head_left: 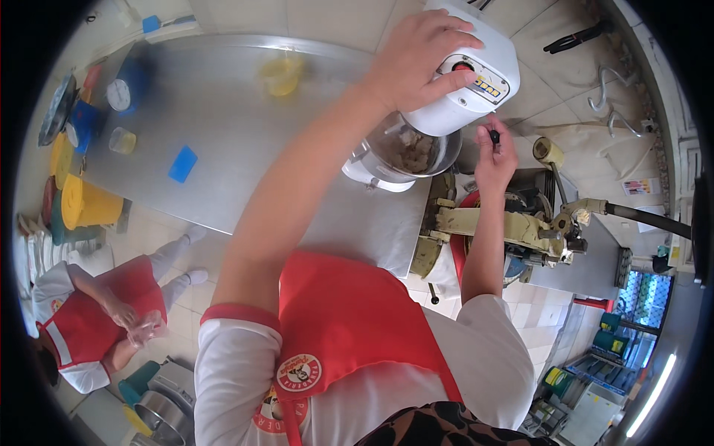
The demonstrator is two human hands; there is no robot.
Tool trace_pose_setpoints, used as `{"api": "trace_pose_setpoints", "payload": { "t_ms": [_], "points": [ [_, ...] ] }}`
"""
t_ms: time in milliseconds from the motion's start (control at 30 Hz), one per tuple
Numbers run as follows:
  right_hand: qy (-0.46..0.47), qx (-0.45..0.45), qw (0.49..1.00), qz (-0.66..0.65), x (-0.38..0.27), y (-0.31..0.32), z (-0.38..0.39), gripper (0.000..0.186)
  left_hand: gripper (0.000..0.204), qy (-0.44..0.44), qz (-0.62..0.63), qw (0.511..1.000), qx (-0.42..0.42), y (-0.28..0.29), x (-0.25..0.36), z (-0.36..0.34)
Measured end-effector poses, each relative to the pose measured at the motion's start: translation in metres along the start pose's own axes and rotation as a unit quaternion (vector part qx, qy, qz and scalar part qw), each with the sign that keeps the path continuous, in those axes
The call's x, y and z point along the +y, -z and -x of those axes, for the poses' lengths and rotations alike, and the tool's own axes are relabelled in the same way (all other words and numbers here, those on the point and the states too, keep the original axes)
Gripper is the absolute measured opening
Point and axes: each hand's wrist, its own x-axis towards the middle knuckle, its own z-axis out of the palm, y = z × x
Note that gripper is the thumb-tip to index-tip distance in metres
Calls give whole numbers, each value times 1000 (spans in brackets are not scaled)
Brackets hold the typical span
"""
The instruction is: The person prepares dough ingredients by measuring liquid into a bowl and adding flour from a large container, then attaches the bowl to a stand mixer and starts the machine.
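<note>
A white stand mixer [491, 44] stands at the far right corner of the steel table. My left hand [420, 63] grips its head, fingers over the top and thumb across the front beside a red knob [462, 67]. At the mixer's right side, my right hand [497, 160] is closed around a small black-tipped lever [494, 137]. Below the head sits a steel mixing bowl [448, 157] holding lumpy beige-brown dough [411, 154]. The mixer head covers part of the bowl, so any attachment inside is hidden.
The steel table [223, 141] carries a yellow container [281, 76], a blue scraper [183, 163], a small clear cup [122, 140] and a blue dial scale [119, 94]. Old cream-coloured machinery [506, 227] stands close on my right. Another person [111, 305] handles clear plastic at lower left.
</note>
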Motion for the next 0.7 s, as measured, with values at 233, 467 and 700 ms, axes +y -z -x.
{"api": "trace_pose_setpoints", "payload": {
  "t_ms": [233,467,700],
  "points": [
    [-61,48,988,-132,-7,-6,-9,32,40,7,4,1000,3,-1,3,-2],
    [-117,36,990,-68,-27,2,-66,36,44,6,72,997,2,5,9,-7],
    [-99,49,988,-109,-21,9,-57,50,43,28,42,999,-17,6,10,-4]
  ]
}}
